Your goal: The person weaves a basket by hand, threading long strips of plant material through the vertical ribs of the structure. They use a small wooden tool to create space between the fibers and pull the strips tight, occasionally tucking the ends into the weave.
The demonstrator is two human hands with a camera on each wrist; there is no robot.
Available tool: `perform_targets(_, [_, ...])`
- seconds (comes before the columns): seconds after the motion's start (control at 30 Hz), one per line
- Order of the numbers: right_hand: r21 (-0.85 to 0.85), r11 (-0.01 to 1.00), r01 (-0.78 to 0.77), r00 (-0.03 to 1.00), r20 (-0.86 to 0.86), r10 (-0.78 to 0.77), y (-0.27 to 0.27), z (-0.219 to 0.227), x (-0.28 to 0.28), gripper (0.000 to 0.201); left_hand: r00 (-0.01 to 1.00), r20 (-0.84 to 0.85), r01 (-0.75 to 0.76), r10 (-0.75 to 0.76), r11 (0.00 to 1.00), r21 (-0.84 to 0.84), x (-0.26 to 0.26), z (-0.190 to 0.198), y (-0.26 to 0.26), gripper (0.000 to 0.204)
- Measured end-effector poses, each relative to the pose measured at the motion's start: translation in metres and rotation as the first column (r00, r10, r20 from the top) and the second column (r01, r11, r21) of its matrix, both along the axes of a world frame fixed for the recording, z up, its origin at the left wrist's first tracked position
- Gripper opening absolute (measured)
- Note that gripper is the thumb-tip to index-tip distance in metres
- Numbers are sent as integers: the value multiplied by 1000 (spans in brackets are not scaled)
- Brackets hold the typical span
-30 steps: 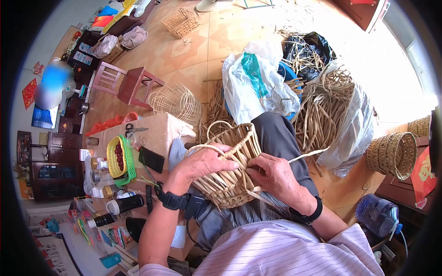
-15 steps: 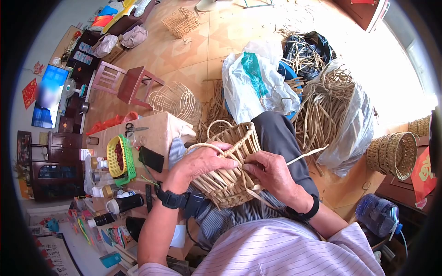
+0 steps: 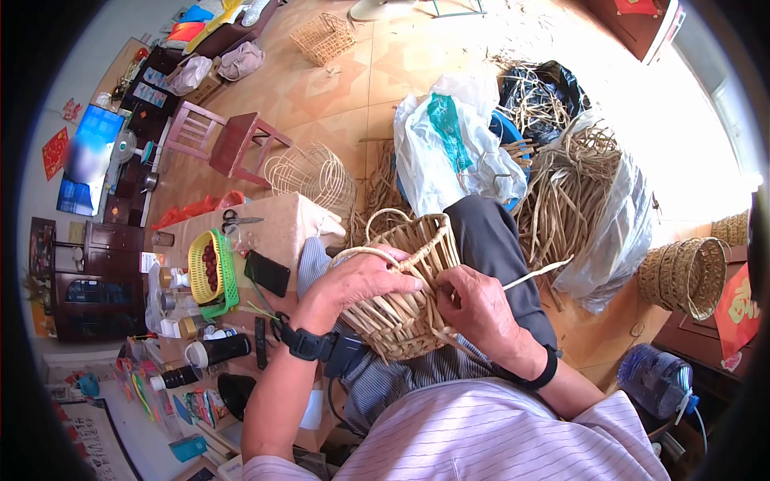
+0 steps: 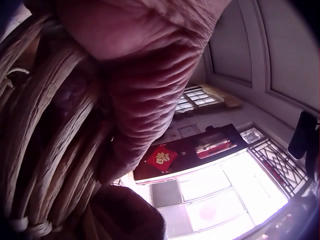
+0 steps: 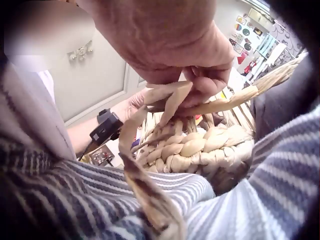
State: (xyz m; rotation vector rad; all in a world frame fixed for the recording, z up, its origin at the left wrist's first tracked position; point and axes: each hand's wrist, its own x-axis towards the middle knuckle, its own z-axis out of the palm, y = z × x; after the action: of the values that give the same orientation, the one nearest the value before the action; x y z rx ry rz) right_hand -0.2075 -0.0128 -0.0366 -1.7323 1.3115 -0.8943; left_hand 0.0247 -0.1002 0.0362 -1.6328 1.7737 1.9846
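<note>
The basket (image 3: 405,289) lies tipped on its side across my lap, its open mouth facing away from me toward the floor. My left hand (image 3: 357,282) rests over its upper side near the rim, fingers laid fairly straight across the weave and one handle loop (image 3: 361,252) curving just under my knuckles; I am pressing it steady rather than clasping it. My right hand (image 3: 477,309) is at the basket's lower side, fingers curled and pinching a strip (image 5: 220,97) against the braided edge (image 5: 195,147); the strip's free end (image 3: 539,271) sticks out to the right past my knee. From the right wrist view a loose tail of the same straw hangs down over my striped trousers (image 5: 65,190). To my left stands a small table (image 3: 277,228) with a phone (image 3: 265,273), scissors (image 3: 238,220) and a green-and-yellow tray (image 3: 210,272). Ahead on the floor lie bundles of straw (image 3: 573,188) in plastic bags, and a finished basket (image 3: 683,274) sits well apart to my right.
</note>
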Motion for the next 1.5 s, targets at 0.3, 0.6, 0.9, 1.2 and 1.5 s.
perform_targets(0.3, [20,999,27,1000,-13,-26,-1,7,-4,13,999,-26,-30,32,998,55,2,-9,3,40])
perform_targets(0.6, [-48,995,84,996,-11,-85,4,-5,3,25,996,-70,-45,54,992,119,-1,-5,0,76])
perform_targets(0.9, [-7,998,57,984,170,-55,5,0,1,27,995,-67,-59,73,980,190,-3,8,0,60])
perform_targets(1.2, [293,956,-29,806,573,-151,11,-6,7,16,973,-158,150,-167,982,-117,21,-52,2,40])
perform_targets(1.5, [-275,961,9,979,-192,-64,15,-8,-2,27,986,-111,120,-121,993,-17,10,-30,-1,36])
